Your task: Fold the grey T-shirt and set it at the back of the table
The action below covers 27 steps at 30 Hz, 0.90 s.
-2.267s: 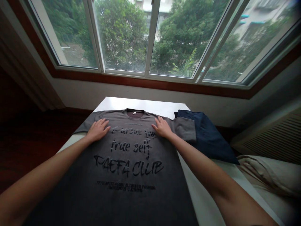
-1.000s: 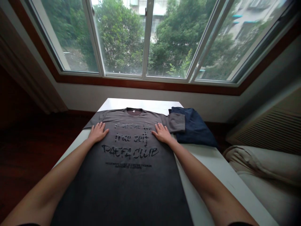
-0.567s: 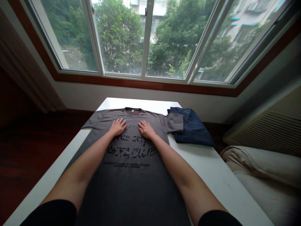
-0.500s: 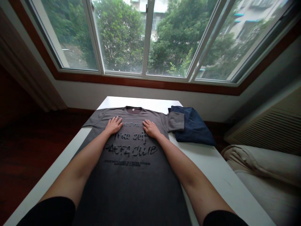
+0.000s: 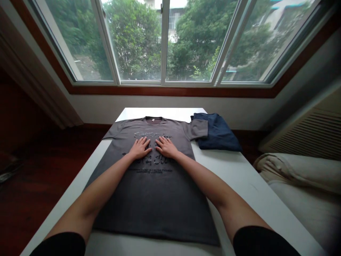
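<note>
A dark grey T-shirt (image 5: 157, 202) lies spread out, front side up, with its collar toward the window and its hem toward me. Black lettering crosses its chest, partly covered by my hands. My left hand (image 5: 140, 147) rests flat on the lettering with the fingers apart. Close beside it, my right hand (image 5: 166, 146) also lies flat on the shirt, fingers spread. Neither hand grips the cloth. The shirt's right sleeve (image 5: 199, 128) overlaps a folded navy garment (image 5: 220, 135).
The shirt and navy garment lie on a white table (image 5: 239, 177). Beyond its far edge are a wall and a wide window (image 5: 163, 85). A rolled beige cloth bundle (image 5: 298, 167) sits to the right, and a curtain (image 5: 48, 81) hangs on the left.
Both hands have slid inward and slightly toward me over the chest lettering, and are closer together. The camera view has shifted, so the shirt's hem now shows.
</note>
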Motion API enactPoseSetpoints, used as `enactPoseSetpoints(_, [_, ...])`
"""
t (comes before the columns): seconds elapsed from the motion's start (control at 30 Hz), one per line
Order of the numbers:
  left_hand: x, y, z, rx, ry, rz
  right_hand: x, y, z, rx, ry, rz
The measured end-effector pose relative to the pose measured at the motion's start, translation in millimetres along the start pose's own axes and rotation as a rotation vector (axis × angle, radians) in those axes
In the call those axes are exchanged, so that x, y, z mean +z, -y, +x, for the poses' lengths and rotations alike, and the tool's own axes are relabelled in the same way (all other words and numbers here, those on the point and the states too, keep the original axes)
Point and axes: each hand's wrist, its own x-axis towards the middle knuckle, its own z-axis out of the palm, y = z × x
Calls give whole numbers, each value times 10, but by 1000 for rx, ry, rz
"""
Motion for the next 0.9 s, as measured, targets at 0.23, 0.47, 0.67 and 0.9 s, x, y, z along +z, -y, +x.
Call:
enactPoseSetpoints(0.23, [-233,916,-697,-342,-1,57,-281,-651,-571,263,6,-23])
enactPoseSetpoints(0.47, [-159,482,-764,-303,-73,26,-215,188,-723,52,-29,15])
enactPoseSetpoints(0.67, [-39,95,-751,-137,-82,0,-116,393,-680,-148,19,40])
enactPoseSetpoints(0.9, [-144,538,-939,-266,-46,40,-220,-189,-745,222,-2,15])
